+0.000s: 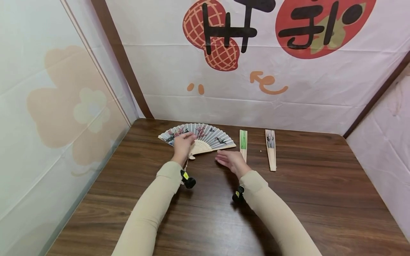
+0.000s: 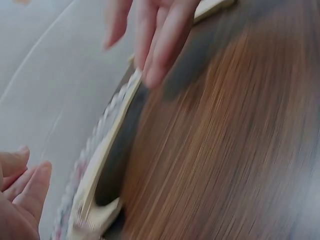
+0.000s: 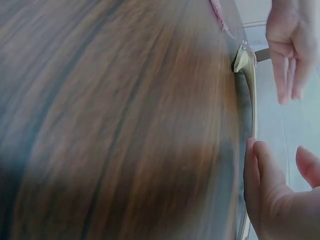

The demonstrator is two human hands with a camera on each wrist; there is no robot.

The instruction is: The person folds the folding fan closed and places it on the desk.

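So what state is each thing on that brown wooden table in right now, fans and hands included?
Pale blue paper fan with flower print and light wooden ribs: spread open, flat on the table.
Green folding fan: folded shut, lying flat.
Grey-patterned folding fan with wooden sticks: folded shut, lying flat.
Left hand: resting on the open fan, fingers loosely bent.
Right hand: open, beside the open fan's edge, holding nothing.

Bare worktop point(image 1: 208, 213) lies open between my forearms and all the way to the near edge, and there is wide room to my right. Ahead, the spread fan point(image 1: 205, 137) blocks the way, with the green folded fan point(image 1: 243, 144) just beside it and the grey folded fan point(image 1: 271, 151) farther right. Only narrow strips run between them. Walls close the back and left.
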